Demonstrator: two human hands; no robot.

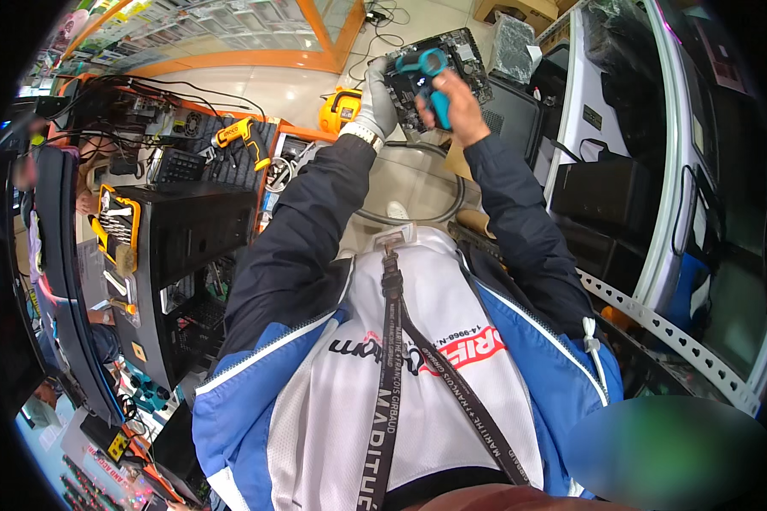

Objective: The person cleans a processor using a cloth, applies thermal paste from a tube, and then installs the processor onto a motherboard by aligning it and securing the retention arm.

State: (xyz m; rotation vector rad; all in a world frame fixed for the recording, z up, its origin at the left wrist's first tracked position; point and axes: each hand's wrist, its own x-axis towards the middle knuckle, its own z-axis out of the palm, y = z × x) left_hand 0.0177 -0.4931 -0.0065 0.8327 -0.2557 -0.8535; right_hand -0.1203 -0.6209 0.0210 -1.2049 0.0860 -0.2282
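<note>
My left hand [378, 100], in a grey glove, is closed on the left edge of a dark motherboard [464, 53], which I hold out at arm's length. In my bare right hand [462, 109] is a teal pistol-grip tool [434, 64], its round teal end over the board. My fingers wrap round its handle. The tool and the hand cover part of the board, and I cannot tell whether the tool touches it. Left of my gloved hand sits a yellow-and-black rounded device [341, 109], close to my wrist.
A yellow cordless drill [245, 140] lies on the cluttered bench at the left, near a black computer case [204, 213] and a yellow tool set [119, 226]. Below my hands a grey hose [451, 204] curves over the tiled floor. White metal shelving [605, 111] stands at the right.
</note>
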